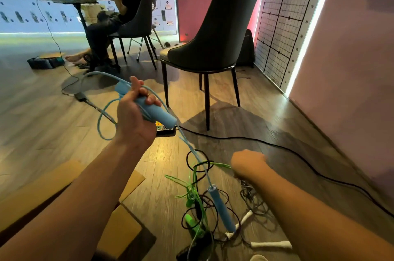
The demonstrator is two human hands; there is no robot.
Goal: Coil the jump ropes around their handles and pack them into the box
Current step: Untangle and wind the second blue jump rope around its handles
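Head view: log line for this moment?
left hand grips blue handle | right hand at green rope, grip blurred | second blue handle by white handle

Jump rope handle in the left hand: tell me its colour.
Light blue handle, gripped by the left hand; head view shows it best.

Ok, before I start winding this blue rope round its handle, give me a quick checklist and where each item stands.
1. Left hand grips the blue handle: ok.
2. Other blue handle clear of the pile: not ok, it sits in the tangle beside the green handle.
3. Blue rope free of knots: cannot tell; it loops beside the left hand.
4. Right hand free to wind: cannot tell, it is blurred.
5. Box open: ok, flaps spread.
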